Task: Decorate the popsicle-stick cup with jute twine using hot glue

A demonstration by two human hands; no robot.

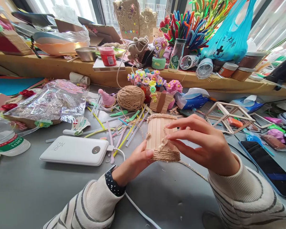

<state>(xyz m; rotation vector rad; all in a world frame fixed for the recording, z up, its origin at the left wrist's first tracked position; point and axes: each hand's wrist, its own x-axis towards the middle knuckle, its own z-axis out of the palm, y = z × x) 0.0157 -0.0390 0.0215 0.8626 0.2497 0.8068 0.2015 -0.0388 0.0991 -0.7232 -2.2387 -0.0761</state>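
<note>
A small pot of wooden sticks (157,130), wound with jute twine at its top rim and base, stands on the grey table (38,190) in front of me. My left hand (133,165) grips its lower left side, thumb on the twine band. My right hand (205,146) wraps the right side, fingertips pressing a twine knot on the front. A loose strand of twine (193,170) trails from the base under my right wrist. The ball of jute twine (130,98) lies behind the pot.
A white power bank (73,151) with its cable lies to the left, a plastic bottle (4,140) at the far left. Coloured sticks (124,127), a stick frame (226,116), a tablet (269,167), pipe-cleaner flower pots (154,86) and a cluttered wooden shelf (62,66) surround the pot.
</note>
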